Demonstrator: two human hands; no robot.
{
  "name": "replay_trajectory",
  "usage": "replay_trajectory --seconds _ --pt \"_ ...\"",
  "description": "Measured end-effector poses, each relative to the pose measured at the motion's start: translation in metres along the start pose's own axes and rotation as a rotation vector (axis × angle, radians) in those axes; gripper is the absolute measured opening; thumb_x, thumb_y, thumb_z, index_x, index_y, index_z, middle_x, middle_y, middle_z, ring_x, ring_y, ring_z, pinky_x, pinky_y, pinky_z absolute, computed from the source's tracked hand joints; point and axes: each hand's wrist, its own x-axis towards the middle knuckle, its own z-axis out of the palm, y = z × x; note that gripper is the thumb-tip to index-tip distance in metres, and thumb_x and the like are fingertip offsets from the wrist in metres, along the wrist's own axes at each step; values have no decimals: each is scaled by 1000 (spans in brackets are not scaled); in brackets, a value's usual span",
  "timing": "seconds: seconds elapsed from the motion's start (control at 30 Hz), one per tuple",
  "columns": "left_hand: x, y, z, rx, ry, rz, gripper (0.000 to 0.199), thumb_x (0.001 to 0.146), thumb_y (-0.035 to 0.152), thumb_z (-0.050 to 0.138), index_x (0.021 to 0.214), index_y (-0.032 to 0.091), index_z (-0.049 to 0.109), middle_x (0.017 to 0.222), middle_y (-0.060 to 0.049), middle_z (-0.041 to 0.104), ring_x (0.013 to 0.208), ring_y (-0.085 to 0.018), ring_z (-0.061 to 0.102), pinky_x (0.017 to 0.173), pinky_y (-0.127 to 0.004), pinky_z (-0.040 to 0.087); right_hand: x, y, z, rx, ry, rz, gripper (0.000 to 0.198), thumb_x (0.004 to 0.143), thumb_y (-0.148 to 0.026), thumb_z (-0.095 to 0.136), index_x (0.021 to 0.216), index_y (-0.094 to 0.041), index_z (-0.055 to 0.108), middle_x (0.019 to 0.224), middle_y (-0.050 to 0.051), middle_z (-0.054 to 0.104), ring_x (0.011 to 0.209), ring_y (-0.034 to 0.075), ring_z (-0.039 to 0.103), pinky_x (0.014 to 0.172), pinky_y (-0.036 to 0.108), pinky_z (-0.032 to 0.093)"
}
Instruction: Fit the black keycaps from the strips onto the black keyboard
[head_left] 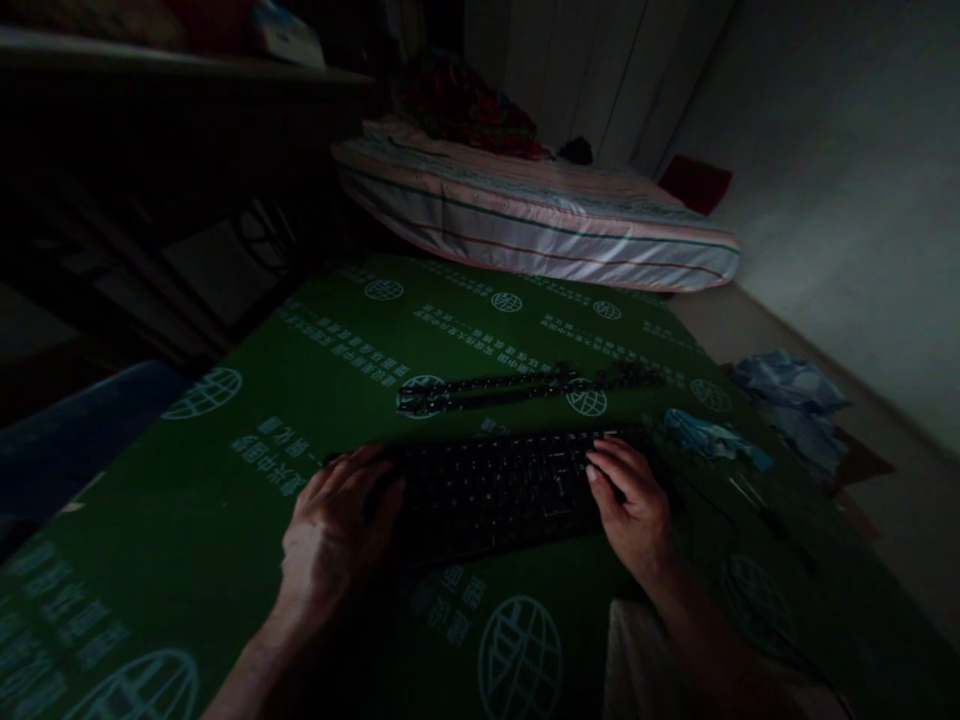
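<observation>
A black keyboard (480, 490) lies on the green table covering, its surface deep in shadow. Over its left end is my left hand (337, 515), with fingers bent and closed on the end and the thumb on top. My right hand (634, 500) closes on the right part of the keyboard, fingers curled over the keys and thumb close beside them. Dimness hides whether any small piece is between those fingers. Just behind the keyboard, small black keycaps (480, 385) lie in two long rows, with a looser cluster (630, 375) at their right.
Right of the keyboard lie a crumpled blue wrapper (716, 440), a thin dark tool (765, 510) and a cable (709, 495). A pale object (637, 660) sits below my right wrist. A striped mattress (540, 220) is beyond the table; a blue chair (90, 430) stands left.
</observation>
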Motion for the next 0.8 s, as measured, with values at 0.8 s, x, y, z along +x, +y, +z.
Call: replay_trajectory --seconds 0.8 --pt "-4 -14 4 37 33 52 39 85 47 44 95 18 67 111 -11 67 104 -30 61 91 -46 49 46 20 8 -51 -93 22 17 85 -23 55 89 -23 71 97 7 69 99 21 61 91 40 51"
